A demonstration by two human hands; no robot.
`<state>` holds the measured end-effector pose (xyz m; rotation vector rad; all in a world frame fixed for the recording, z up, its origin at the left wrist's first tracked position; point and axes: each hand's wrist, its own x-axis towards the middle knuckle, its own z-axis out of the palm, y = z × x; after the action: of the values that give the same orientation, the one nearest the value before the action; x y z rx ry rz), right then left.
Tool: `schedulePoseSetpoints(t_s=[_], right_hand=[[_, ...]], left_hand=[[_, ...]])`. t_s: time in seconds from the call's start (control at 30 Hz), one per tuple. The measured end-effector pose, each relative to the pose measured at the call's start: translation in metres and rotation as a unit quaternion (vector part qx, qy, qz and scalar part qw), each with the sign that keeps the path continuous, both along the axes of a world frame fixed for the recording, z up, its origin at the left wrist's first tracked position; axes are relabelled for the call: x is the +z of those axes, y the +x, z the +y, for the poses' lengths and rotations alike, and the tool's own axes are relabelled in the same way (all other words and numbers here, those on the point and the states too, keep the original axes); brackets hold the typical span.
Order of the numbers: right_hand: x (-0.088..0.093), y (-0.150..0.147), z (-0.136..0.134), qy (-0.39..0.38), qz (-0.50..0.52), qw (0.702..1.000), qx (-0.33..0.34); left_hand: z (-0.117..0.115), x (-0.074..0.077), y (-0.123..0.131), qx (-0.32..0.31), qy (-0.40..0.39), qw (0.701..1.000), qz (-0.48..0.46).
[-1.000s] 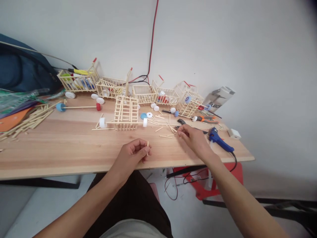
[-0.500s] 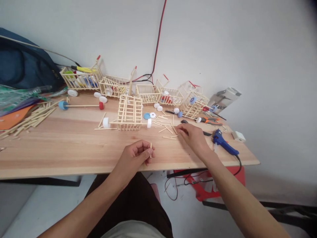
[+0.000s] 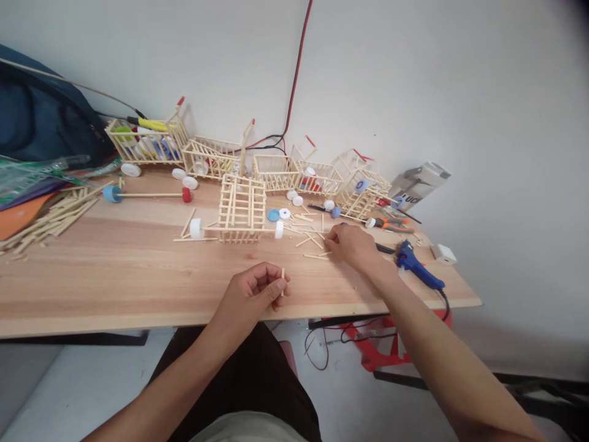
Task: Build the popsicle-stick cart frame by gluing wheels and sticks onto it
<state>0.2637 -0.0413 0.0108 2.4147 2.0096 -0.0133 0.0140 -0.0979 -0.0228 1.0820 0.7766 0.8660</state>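
Observation:
Between the thumb and fingers of my left hand point(image 3: 257, 288) a short wooden stick point(image 3: 283, 274) stands nearly upright, over the table's front part. My right hand point(image 3: 353, 245) reaches down at the right end of a scatter of short cut sticks point(image 3: 315, 242). Its fingers are curled together, and whatever is at their tips is hidden. Behind my left hand sits a small cart frame point(image 3: 242, 212) built of wooden sticks, with white bottle-cap wheels point(image 3: 196, 228) on an axle. A blue cap point(image 3: 273, 215) and a white cap lie beside it.
Several stick-built carts point(image 3: 147, 144) line the wall. A blue glue gun point(image 3: 418, 265), orange-handled pliers point(image 3: 393, 224) and a white adapter point(image 3: 443, 254) lie at the right. An axle with blue and red caps point(image 3: 147, 195) and a pile of long sticks point(image 3: 64, 215) are leftward.
My right hand has shifted slightly, and its fingers are curled lower over the cut sticks. My left hand keeps the stick in almost the same place. The view has shifted slightly.

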Motion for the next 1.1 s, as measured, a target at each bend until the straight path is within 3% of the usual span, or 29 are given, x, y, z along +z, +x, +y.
schedulePoseSetpoints(t_s=[0.23,0.43,0.5,0.6,0.7,0.83,1.0,1.1], right_hand=[[0.021,0.021,0.005,-0.051,0.070,0.995,0.052],[0.032,0.037,-0.013,-0.108,0.188,0.973,0.082],[0.031,0.038,-0.023,-0.133,0.308,0.940,0.059],[0.027,0.033,-0.039,-0.144,0.493,0.858,0.011],[0.021,0.026,-0.051,-0.141,0.560,0.817,-0.001],[0.016,0.013,-0.063,-0.159,0.599,0.785,0.008],[0.014,-0.003,-0.069,-0.167,0.593,0.788,0.010],[0.009,-0.001,-0.067,-0.136,0.536,0.832,0.029]], left_hand=[[0.000,0.001,-0.001,0.000,-0.008,1.000,-0.003],[0.000,0.003,-0.001,0.004,-0.007,1.000,-0.004],[0.001,0.002,-0.001,0.003,-0.007,1.000,-0.006],[0.001,0.000,0.000,0.004,-0.007,1.000,-0.005],[0.001,0.002,0.000,0.006,-0.007,1.000,-0.003],[-0.001,0.005,0.000,0.008,-0.007,1.000,0.004],[-0.002,0.003,-0.001,0.011,-0.009,1.000,0.012],[-0.002,0.001,-0.001,0.008,-0.006,1.000,0.012]])
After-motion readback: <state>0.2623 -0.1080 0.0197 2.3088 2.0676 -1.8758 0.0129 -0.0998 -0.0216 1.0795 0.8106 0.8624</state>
